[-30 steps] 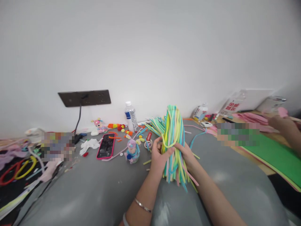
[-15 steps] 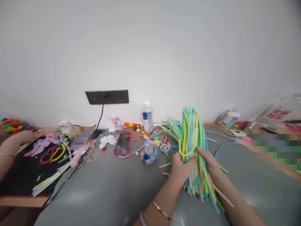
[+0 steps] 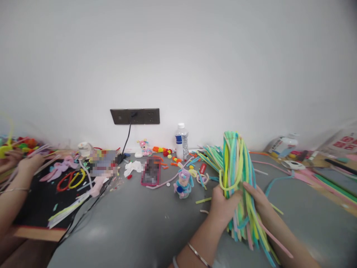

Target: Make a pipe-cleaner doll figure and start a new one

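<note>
A thick bundle of pipe cleaners [image 3: 232, 156] in yellow, green, blue and pink stands upright between my hands, its lower ends fanning out over the grey table. My left hand [image 3: 224, 204] is wrapped round the bundle's left side, thumb across the front. On the right side, my right hand [image 3: 258, 197] has its fingers closed against the strands; some fingers are hidden behind them. A yellow pipe cleaner loops across the front above my left thumb. More loose pipe cleaners [image 3: 210, 156] lie behind. Left of my hands stands a small fuzzy doll [image 3: 184, 183] in purple and blue.
A plastic bottle [image 3: 182, 141] stands by the wall, near a pink-framed phone [image 3: 151, 171] and white tissue [image 3: 133, 168]. A black cable [image 3: 126, 139] runs from the socket across the table. At far left a co-worker's hands [image 3: 30, 165] work over a black mat [image 3: 41, 208].
The view has shifted slightly, so everything sits further right. My hands keep the same hold on the bundle. The co-worker's second hand, with something yellow, now shows at far left.
</note>
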`<action>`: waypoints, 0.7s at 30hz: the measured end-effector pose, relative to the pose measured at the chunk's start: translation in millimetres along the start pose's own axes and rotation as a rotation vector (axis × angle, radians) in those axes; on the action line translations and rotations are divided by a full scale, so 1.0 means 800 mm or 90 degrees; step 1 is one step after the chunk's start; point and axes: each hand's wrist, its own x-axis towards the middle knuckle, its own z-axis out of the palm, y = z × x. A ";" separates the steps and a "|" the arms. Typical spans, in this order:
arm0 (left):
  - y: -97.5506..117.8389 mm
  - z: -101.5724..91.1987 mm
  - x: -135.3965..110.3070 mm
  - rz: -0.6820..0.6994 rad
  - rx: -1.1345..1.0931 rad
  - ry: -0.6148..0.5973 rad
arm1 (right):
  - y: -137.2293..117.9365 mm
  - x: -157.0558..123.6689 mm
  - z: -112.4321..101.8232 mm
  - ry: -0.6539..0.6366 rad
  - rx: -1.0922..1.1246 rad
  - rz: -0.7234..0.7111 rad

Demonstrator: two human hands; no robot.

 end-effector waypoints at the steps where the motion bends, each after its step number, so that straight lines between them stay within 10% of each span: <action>1: 0.002 0.000 -0.001 0.000 -0.002 -0.004 | 0.001 0.001 -0.001 0.005 0.004 0.001; 21: 0.008 0.002 -0.007 -0.007 -0.036 -0.096 | -0.001 0.002 0.002 0.023 0.008 -0.029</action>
